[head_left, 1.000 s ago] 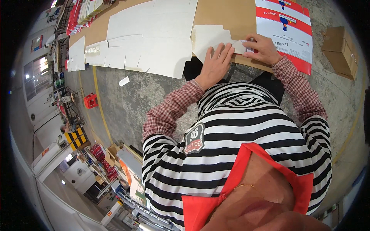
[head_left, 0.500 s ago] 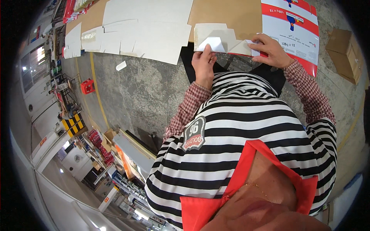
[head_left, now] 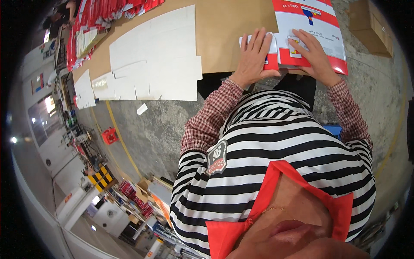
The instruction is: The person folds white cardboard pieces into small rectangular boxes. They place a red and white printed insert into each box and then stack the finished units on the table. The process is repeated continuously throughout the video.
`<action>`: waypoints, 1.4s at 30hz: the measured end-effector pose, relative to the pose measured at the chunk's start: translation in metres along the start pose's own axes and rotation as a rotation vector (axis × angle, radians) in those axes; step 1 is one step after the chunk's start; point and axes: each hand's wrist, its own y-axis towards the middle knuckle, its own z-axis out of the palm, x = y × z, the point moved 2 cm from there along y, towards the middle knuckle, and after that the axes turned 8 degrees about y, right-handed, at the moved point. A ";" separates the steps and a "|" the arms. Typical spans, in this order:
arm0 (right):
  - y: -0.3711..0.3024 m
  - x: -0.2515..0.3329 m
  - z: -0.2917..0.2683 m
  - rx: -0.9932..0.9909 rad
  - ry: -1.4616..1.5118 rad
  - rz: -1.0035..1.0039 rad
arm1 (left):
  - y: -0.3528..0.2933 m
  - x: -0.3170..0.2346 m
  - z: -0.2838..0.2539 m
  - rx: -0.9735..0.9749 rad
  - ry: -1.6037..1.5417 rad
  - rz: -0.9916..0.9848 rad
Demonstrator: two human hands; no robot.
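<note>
My left hand (head_left: 255, 58) lies flat with its fingers stretched out over a small folded card piece (head_left: 271, 60), white with a red printed lower part. Much of this piece is hidden beneath the palm. To its right, my right hand (head_left: 315, 56) spreads its fingers over a small white printed flap (head_left: 295, 48) with a red and yellow picture. Whether that flap joins the folded piece I cannot tell. Behind and beneath it lies a larger red and white printed card sheet (head_left: 325, 32) at the right of the brown table (head_left: 233, 26).
A large white die-cut card sheet (head_left: 157, 56) covers the table's left part, overhanging the near edge. Red and white folded cards (head_left: 99, 21) are heaped at the far left. A brown carton (head_left: 368, 28) stands at the right. A white scrap (head_left: 142, 108) lies on the floor.
The card piece showed its plain side with a raised fold; now red print faces up. My left hand has opened from a pinch and lies flat. The view has shifted somewhat.
</note>
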 end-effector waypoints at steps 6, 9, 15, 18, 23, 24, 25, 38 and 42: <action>-0.011 -0.009 0.012 0.018 0.036 0.014 | 0.013 0.003 0.009 0.085 0.114 0.043; -0.020 -0.005 0.020 0.059 0.022 0.016 | 0.015 0.000 0.009 0.150 0.218 0.047; -0.026 -0.005 0.034 -0.012 -0.057 0.041 | 0.015 -0.010 0.011 0.200 0.270 -0.024; -0.026 -0.006 0.031 -0.045 -0.024 0.051 | 0.017 -0.012 0.012 0.203 0.277 -0.042; -0.072 -0.021 0.000 -0.532 -0.058 0.446 | 0.018 -0.010 0.015 0.186 0.239 -0.105; -0.097 -0.028 -0.003 -0.726 -0.025 0.635 | 0.018 -0.009 0.015 0.167 0.245 -0.119; -0.125 -0.041 -0.002 -0.987 0.494 0.808 | 0.018 -0.011 0.016 0.147 0.252 -0.128; 0.120 -0.130 -0.030 -0.533 1.242 0.414 | 0.003 -0.006 -0.056 -0.376 -0.210 -0.467; 0.231 -0.200 -0.088 -0.022 1.276 0.401 | -0.089 0.046 -0.095 -0.197 0.255 -0.720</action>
